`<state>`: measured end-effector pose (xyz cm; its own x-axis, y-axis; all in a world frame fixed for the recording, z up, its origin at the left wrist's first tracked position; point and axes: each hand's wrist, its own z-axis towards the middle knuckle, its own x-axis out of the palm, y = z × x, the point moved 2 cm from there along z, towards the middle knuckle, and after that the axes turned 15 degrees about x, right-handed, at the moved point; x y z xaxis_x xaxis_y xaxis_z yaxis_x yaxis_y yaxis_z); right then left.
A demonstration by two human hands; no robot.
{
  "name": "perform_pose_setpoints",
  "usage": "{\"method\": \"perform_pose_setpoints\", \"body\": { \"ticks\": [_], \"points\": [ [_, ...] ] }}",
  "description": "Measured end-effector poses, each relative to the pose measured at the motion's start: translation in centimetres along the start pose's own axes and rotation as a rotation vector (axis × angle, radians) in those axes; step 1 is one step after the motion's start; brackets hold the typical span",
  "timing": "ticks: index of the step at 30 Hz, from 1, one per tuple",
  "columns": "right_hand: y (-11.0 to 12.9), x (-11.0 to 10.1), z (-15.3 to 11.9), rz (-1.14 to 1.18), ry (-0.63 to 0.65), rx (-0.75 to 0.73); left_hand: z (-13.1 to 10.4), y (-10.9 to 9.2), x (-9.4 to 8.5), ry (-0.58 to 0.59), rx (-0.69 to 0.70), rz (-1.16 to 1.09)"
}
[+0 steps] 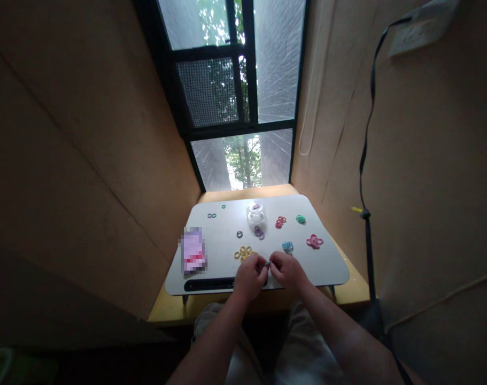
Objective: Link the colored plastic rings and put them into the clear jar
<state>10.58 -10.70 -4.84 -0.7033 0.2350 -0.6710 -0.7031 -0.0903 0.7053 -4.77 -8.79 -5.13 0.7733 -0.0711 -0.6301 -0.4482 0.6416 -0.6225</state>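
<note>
My left hand (251,275) and my right hand (287,270) meet over the front of a white lap table (219,267). Both are closed, pinching a small green band (268,263) between their fingertips. Just behind my left hand lies a pile of yellow bands (245,252). Blue bands (287,246) sit behind my right hand, with pink bands (314,241) farther right. Red bands (280,222), green bands (300,219) and purple bands (259,232) form separate groups toward the back.
A clear round jar (256,214) stands at the back middle. The blurred purple packet (193,251) lies at the left, and a black slot (209,284) runs along the front edge. A few single bands (211,215) lie at the back left. A black cord (367,214) hangs at the right.
</note>
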Motion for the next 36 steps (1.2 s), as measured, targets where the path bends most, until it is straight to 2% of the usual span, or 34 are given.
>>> {"method": "perform_pose_setpoints", "body": {
  "ticks": [6,11,14,19,36],
  "points": [
    [-0.14,0.11,0.01,-0.003,0.018,-0.013,0.1,-0.22,-0.31,-0.064,0.047,-0.026],
    [-0.26,0.2,0.01,-0.017,0.01,-0.013,0.24,-0.37,-0.38,-0.012,0.086,-0.016],
    [-0.23,0.16,0.03,-0.024,0.004,-0.01,0.34,-0.56,-0.47,-0.019,0.09,0.013],
    [-0.25,0.15,-0.01,-0.021,-0.003,-0.008,0.35,-0.7,-0.55,-0.047,0.071,0.012],
    [-0.15,0.19,0.05,-0.011,0.004,-0.03,0.15,-0.36,-0.3,-0.015,0.003,0.01]
  ]
}}
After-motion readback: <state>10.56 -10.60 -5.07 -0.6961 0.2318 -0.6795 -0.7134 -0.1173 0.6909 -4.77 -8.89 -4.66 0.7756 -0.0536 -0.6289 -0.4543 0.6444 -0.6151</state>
